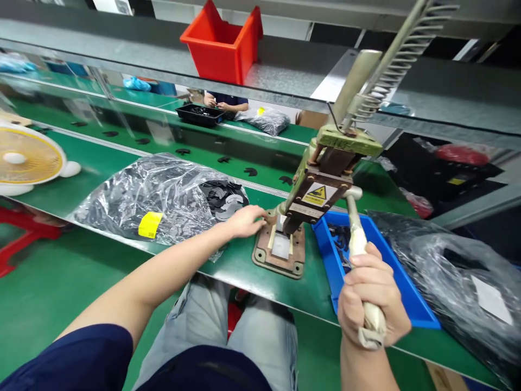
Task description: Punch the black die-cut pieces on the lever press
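My right hand (371, 293) is wrapped round the taped, cream-coloured lever handle (358, 239) of a green hand press (315, 187). The press stands on a brown metal base plate (280, 252) with a pale block on it, and its ram is down close to that block. At the left edge of the base my left hand (246, 221) reaches in, thumb and fingers slightly apart, and I see nothing between them. Just behind its wrist lies an open clear plastic bag (163, 190) of dark, curved flat pieces (223, 198). A warning label marks the press front.
Right of the press sits a blue bin (399, 277) holding dark parts, beside another plastic bag (451, 271). Dark pieces lie spaced along the green conveyor (163, 142). Above is a shelf with a red bin (223, 49). A fan (28, 157) stands left; a co-worker's hands (215, 103) show beyond.
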{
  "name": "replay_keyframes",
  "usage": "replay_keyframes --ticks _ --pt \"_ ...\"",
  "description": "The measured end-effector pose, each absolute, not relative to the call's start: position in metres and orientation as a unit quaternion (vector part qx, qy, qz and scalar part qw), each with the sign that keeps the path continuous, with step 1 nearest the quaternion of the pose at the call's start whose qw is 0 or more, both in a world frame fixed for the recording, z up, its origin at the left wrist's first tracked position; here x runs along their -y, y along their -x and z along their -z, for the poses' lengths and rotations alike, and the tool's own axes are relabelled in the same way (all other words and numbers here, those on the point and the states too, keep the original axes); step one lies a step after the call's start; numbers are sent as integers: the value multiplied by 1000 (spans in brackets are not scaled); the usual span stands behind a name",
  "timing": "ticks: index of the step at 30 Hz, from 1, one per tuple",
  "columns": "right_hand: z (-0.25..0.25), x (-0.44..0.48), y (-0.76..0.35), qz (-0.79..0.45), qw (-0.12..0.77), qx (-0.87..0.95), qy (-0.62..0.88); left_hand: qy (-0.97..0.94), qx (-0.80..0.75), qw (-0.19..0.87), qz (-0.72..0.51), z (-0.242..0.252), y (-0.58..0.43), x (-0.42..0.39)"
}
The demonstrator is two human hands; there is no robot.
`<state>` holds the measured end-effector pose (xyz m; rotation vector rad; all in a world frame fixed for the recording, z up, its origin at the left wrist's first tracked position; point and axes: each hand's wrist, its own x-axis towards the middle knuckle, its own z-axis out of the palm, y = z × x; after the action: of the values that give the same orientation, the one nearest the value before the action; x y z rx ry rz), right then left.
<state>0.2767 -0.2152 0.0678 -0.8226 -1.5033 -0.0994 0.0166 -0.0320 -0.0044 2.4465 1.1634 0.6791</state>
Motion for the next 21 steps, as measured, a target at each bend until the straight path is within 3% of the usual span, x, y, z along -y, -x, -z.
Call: replay_keyframes --ticks 4,11,16,21 --pt "-69 214 -275 47 661 659 356 -819 -561 55 -108 -6 39 5" --pt "-67 210 -276 63 670 665 324 -795 -600 62 66 0 65 3" --pt "-70 209 -277 63 672 668 314 -803 -589 78 36 -2 68 0" --pt "-69 209 -275 70 677 662 312 -812 -567 33 -135 -17 75 8"
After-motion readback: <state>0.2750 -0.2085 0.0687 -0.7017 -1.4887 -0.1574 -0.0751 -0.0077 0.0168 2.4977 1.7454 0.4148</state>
